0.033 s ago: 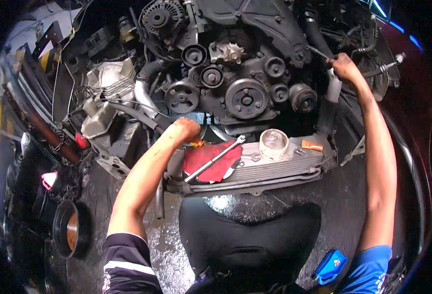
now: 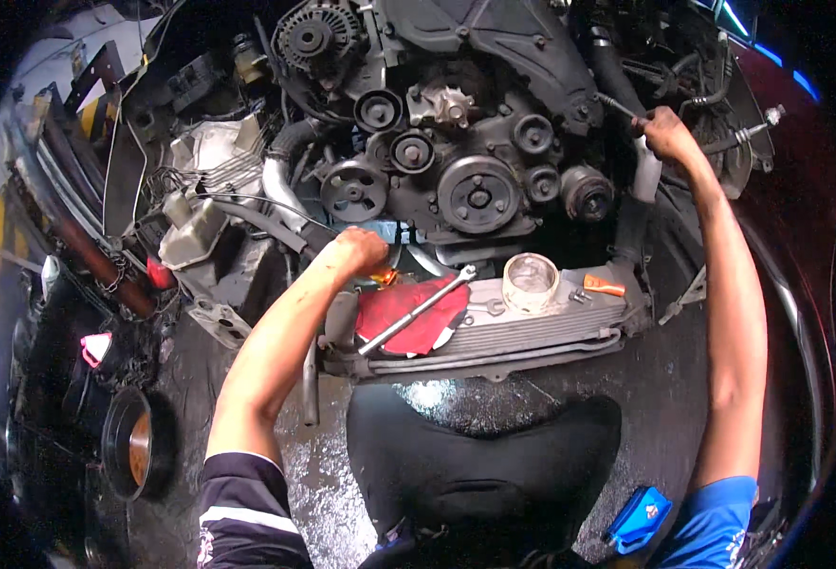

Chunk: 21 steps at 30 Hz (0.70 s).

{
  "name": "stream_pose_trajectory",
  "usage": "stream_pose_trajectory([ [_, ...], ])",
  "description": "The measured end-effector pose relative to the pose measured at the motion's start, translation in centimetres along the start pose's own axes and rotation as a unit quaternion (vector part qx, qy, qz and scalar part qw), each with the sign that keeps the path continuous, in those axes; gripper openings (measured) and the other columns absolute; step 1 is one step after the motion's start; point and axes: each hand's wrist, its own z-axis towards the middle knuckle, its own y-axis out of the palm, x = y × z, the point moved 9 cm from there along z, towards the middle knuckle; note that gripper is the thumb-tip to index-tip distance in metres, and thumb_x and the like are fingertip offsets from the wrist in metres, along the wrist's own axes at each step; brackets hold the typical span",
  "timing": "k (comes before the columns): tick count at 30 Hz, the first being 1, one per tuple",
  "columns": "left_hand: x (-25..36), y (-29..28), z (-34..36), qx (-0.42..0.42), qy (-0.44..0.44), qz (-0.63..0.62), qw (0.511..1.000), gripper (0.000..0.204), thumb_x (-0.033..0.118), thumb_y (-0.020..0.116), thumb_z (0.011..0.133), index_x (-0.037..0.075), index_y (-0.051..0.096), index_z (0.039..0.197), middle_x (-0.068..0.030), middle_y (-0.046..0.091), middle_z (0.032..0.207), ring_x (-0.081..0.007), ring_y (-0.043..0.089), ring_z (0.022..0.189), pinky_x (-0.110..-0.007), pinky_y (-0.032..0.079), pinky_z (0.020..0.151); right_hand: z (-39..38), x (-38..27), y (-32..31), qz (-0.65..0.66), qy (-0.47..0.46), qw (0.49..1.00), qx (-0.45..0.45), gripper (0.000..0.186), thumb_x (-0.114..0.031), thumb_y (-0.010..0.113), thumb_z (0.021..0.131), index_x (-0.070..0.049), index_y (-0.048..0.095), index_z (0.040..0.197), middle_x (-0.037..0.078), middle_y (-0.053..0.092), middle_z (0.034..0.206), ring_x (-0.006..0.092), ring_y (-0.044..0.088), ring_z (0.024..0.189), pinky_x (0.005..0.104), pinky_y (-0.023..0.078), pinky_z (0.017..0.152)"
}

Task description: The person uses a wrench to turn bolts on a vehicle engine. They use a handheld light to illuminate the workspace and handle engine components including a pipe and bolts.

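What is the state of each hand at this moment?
Left hand: closed, apparently holding an orange object, mostly hidden.
Right hand: closed, holding a slim rod-like tool.

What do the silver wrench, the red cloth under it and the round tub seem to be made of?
Wrench: metal, likely polished steel, for its silvery glints. Cloth: probably fabric, matte, with soft uneven edges. Tub: perhaps plastic, pale, dull and stained; the look leaves it open.

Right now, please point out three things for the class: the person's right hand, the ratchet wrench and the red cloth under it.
Right hand [image 2: 667,134]: head view, middle of the hand.
Ratchet wrench [image 2: 416,312]: head view, middle of its shaft.
Red cloth [image 2: 427,329]: head view, bare part below the shaft.
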Motion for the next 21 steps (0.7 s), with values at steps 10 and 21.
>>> stream_pose_trajectory([
  [10, -7.1, -6.1, -5.9, 0.214, -0.040, 0.096, 0.971, 0.040, 0.018, 0.066, 0.076, 0.008, 0.059, 0.114, -0.0087, 0.065, 0.108, -0.0269, 0.064, 0.102, -0.055, 0.046, 0.091, -1.0, 0.9, 2.4, -0.205, -0.207, 0.907, 0.305, 0.020, -0.021, 0.057, 0.084, -0.005, 0.065, 0.073, 0.015, 0.059, 0.072, 0.0306, 0.058, 0.070, 0.0436, 0.049, 0.057],
  [21, -18.4, -8.3, -17.0, 0.346, -0.037, -0.175, 0.921, 0.045, 0.008, 0.069, 0.071, 0.007, 0.058, 0.115, -0.0135, 0.060, 0.111, -0.0331, 0.055, 0.110, -0.058, 0.038, 0.096, 1.4, 7.5, 2.2, -0.060, -0.046, 0.983, 0.166, 0.037, -0.029, 0.051, 0.092, 0.003, 0.065, 0.079, 0.026, 0.060, 0.091, 0.0415, 0.060, 0.086, 0.0477, 0.049, 0.077],
])
